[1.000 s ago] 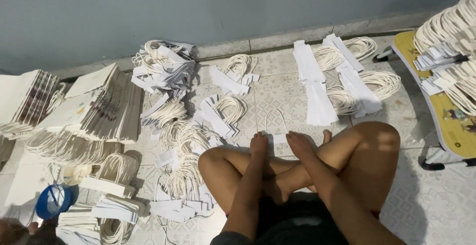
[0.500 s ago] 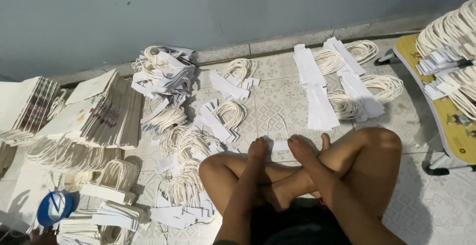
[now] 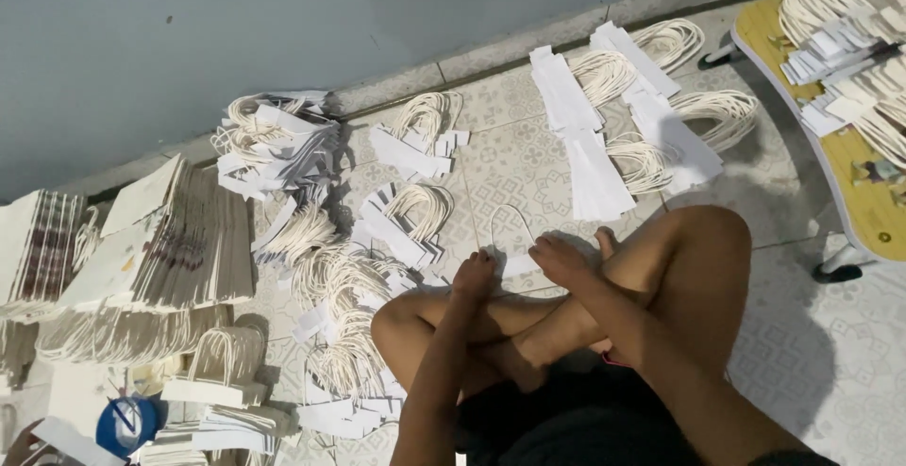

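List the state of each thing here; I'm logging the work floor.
left hand: pinching the paper strip's left end
right hand: pinching its right end
paper strip: flat on the floor, cord loop arching up from it
paper bags: folded flat, stacked
handle strips: in loose piles
tape roll: lying flat
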